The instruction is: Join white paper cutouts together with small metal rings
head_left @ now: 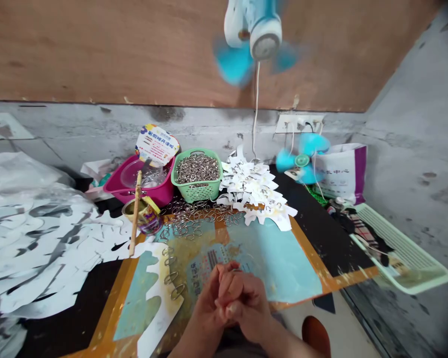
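Left hand (pixel 209 298) and right hand (pixel 248 303) are together, fingers interlaced and clasped, over a printed teal-and-mustard paper sheet (pixel 279 263) at bottom centre of the frame; no object shows in the grip. Just left of the hands, a short chain of linked silver metal rings (pixel 171 278) lies on the sheet. A loose scatter of similar rings (pixel 194 216) spreads along the sheet's far edge, beside a stack of white cut-paper shapes (pixel 256 191) with rings among them. Upper centre, a green plastic basket heaped with rings (pixel 196 171) stands touching a magenta plastic tub (pixel 153 191). A slim wooden stick (pixel 135 214) stands tilted near the tub. A large heap of white cut paper (pixel 34 233) fills the left side. A blue electric fan (pixel 254 40) hangs at top centre, its blades blurred.
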`<state>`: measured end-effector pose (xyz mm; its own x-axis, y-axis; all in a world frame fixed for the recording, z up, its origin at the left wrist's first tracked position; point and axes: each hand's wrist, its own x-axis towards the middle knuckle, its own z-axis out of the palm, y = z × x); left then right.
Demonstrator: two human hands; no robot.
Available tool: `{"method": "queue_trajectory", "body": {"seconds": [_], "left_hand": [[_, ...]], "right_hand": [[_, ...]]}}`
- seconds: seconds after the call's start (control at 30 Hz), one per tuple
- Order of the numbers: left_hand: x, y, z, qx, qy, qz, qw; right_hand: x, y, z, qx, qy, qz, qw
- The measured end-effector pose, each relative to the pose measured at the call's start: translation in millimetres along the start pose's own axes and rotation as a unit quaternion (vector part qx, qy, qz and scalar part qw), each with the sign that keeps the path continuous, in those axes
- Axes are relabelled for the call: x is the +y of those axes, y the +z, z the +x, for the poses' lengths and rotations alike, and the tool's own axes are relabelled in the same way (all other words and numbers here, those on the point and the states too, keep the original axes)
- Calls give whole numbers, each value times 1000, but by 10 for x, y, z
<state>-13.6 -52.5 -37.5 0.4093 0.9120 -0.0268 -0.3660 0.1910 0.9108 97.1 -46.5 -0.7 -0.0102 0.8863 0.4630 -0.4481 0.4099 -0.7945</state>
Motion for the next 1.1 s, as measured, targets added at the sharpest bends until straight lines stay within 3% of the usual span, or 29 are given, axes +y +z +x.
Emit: {"method": "queue_trajectory", "body": {"seconds": [0.17,0.27,0.33,0.43,0.53,0.63,0.73,0.9,1.1], "left_hand": [[16,42,19,-5,9,-14,1000],[-16,40,43,-33,10,-10,999],[-85,40,54,-62,47,45,996],[-165,56,48,-83,126,217,964],[-111,64,26,-94,137,346,923],[25,62,22,-85,103,378,916],[128,91,37,-38,105,381,918],[177,202,81,-9,197,446,873],[191,266,193,41,314,578,752]], "right_hand": [[-5,67,-112,-3,52,64,997],[-12,68,-102,56,63,27,996],[-29,2,-42,123,65,18,990],[-83,-262,97,197,90,26,976],[-171,-672,213,213,74,-113,968],[-268,-1028,249,209,104,-215,948],[-319,-1151,195,197,122,-223,947],[-218,-850,14,154,175,-177,956],[-71,-332,-136,77,214,17,974]]}}
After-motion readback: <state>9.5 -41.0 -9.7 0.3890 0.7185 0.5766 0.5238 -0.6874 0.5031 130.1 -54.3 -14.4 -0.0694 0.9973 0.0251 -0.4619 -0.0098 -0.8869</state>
